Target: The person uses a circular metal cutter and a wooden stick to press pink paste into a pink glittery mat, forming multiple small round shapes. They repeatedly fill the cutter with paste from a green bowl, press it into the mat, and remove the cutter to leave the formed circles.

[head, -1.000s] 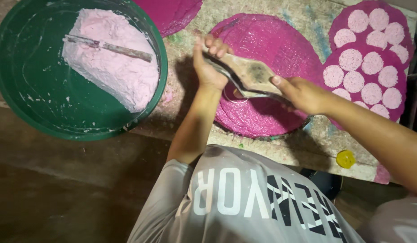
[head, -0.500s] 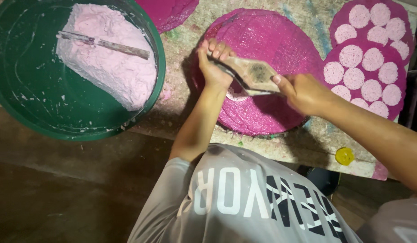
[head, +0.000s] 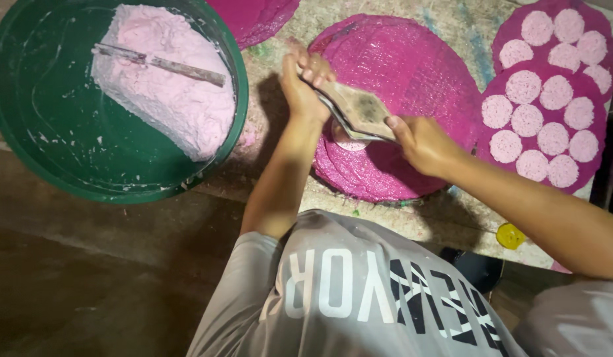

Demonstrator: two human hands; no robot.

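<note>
1. The left hand (head: pixel 305 84) and the right hand (head: pixel 420 140) each grip one end of a flat, bent scraper (head: pixel 359 112), fingers closed tight on it.
2. The scraper hangs tilted just above a pink round mat (head: pixel 412 73), over a small pale dough disc (head: pixel 349 140) that it partly hides.
3. To the left stands a green basin (head: pixel 48 152) with a block of pink dough (head: pixel 167 99); a stick (head: pixel 161 63) lies across the top of the block.
4. To the right, two more mats (head: pixel 587 175) carry rows of pale pink dough rounds (head: pixel 524 86), well apart from the hands.
5. A yellow cap (head: pixel 510 235) lies near the table's edge, below the right forearm.
6. The person's grey shirt (head: pixel 346 297) fills the lower part of the view.
</note>
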